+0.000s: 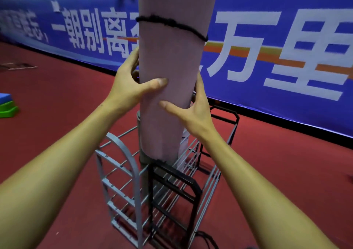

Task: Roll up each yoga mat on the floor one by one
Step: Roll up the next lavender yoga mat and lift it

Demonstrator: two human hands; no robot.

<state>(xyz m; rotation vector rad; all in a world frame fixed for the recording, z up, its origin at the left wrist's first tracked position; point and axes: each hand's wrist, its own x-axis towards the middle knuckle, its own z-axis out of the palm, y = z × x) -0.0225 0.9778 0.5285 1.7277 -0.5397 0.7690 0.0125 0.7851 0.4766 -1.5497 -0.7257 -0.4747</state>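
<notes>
While a long blue banner with white characters [267, 57] ran along the back edge of the dark red floor [57, 115], a rolled pale pink yoga mat [168, 61] stood upright, its lower end down among the bars of a grey and black metal wire rack [122, 172] set on that floor. Both hands clasped the roll at its middle: the left hand [131, 84] curled round its left side with the thumb across the front, the right hand [193, 113] round its right side. A black cord [172, 24] circled the mat higher up. Green and blue blocks [6, 105] sat far left.
</notes>
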